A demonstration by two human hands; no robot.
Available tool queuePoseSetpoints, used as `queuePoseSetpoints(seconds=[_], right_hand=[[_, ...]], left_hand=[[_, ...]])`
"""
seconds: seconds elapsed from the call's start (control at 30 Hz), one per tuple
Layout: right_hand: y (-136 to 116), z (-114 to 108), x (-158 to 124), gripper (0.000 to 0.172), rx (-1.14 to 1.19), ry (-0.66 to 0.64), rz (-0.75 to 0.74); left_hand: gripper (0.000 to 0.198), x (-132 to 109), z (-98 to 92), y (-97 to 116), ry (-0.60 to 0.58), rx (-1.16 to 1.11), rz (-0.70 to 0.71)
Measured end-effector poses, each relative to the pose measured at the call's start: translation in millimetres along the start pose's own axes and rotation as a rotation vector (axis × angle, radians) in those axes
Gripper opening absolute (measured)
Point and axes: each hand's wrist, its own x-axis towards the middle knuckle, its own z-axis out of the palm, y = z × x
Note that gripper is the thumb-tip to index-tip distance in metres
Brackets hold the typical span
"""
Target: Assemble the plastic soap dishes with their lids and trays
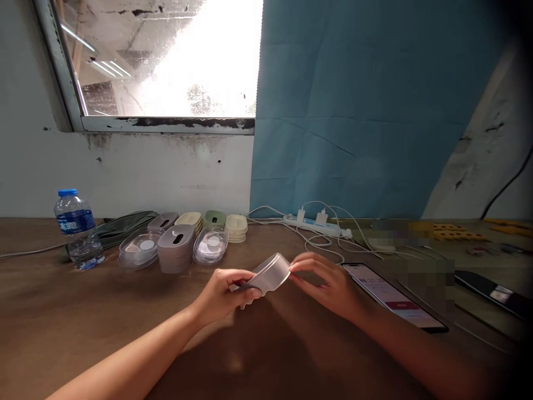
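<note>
2 bare hands meet over a brown wooden table, and between them sits a small translucent grey container, held tilted just above the tabletop. At the far left a plastic water bottle with a blue cap stands upright near the wall, and a dark green pouch lies behind it. Next come clear plastic lids in low stacks, with a grey lidded box between them and cream and green boxes in a row behind. The left hand is closed around the container's left end, fingers curled under and thumb on top. The right hand pinches the container's right edge with its fingertips. Beyond, a white power strip with 2 chargers plugged in trails white cables across the table. Just beside the right hand lies a smartphone with its screen lit, and another phone lies farther right, well apart.
</note>
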Motion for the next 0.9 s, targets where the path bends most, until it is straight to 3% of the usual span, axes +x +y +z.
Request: queuePoseSetpoints(seconds=[0.13,0.3,0.5,0.7,0.77,0.9], right_hand=[[8,-1,5,0.01,-0.049,0.076,0.005],[15,-3,0,0.011,-0.155,0.085,-0.021],[25,-4,-10,0.009,-0.233,0.045,0.038],[27,-19,-9,0.012,-0.222,0.122,0.034],[29,-26,-9,0.013,-0.249,0.101,0.019],[35,-36,-7,0.008,-0.412,0.042,0.104]], left_hand=[[0.03,9,10.4,-3,0.063,-0.15,-0.054],[0.033,18,15.4,-1,0.063,-0.341,-0.103],[0.04,24,26.1,8,0.106,-0.397,-0.181],[0.038,31,22.6,5,0.391,-0.345,-0.218],[0.031,32,13.1,4,0.327,-0.148,-0.129],[0.021,37,-10.2,6,0.017,0.393,0.114]])
